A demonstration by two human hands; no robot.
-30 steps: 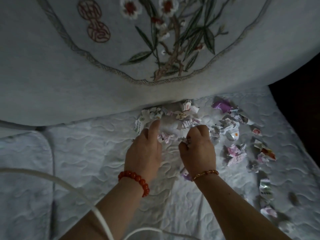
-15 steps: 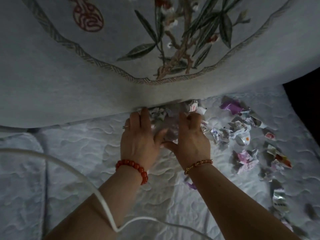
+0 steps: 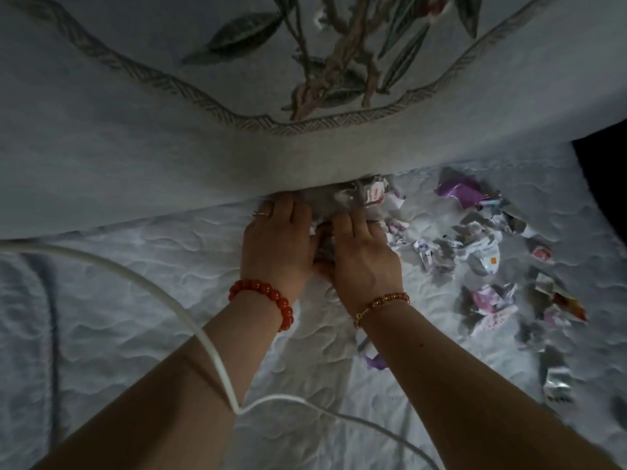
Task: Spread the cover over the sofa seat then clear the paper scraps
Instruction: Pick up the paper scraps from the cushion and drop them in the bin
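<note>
The paper scraps (image 3: 356,212) under the hands are a small heap of torn, crumpled bits, pushed against the foot of the sofa back (image 3: 135,164). They look very light, thin and loose, so they will probably slip away one by one if they are pinched; the better hold is to scoop the heap from both sides and from below. The heap has no clear long axis. It is only a rough lump, and the whole spill stretches away from the grip to the right and toward the person.

The left hand (image 3: 276,242) and the right hand (image 3: 361,256) lie side by side, nearly touching, palms down, and cup the heap between them. The fingers bend over the paper, but the light is poor and the fingertips are hidden, so it seems a gathering hold more than a firm one.

Right of the grip, many loose scraps (image 3: 481,245) lie apart on the quilted cover (image 3: 101,317), which is already spread flat on the seat. One purple piece (image 3: 373,359) lies just beside the right forearm. A white cable (image 3: 217,357) crosses over the left forearm.
</note>
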